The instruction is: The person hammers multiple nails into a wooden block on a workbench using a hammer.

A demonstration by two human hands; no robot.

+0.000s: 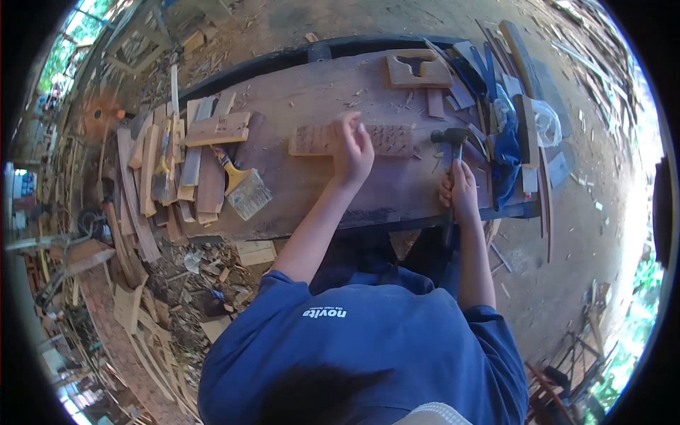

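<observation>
A wooden block (393, 140) dotted with many small dark marks lies crosswise on the workbench (297, 92). My left hand (353, 150) is over the block's middle, its fingers bent upward and close together; whether something small is between them cannot be made out. At the right, my right hand (461, 188) is wrapped round the handle of a hammer (449, 135), whose dark metal head is up, to the right of the block and apart from it.
Wooden strips (211, 177) and a wide paintbrush (248, 193) lie on the bench's left. A wooden piece with a cutout (419, 71) sits at the back. Tools, a blue cloth (506, 159) and a plastic bag (545, 124) crowd the right end.
</observation>
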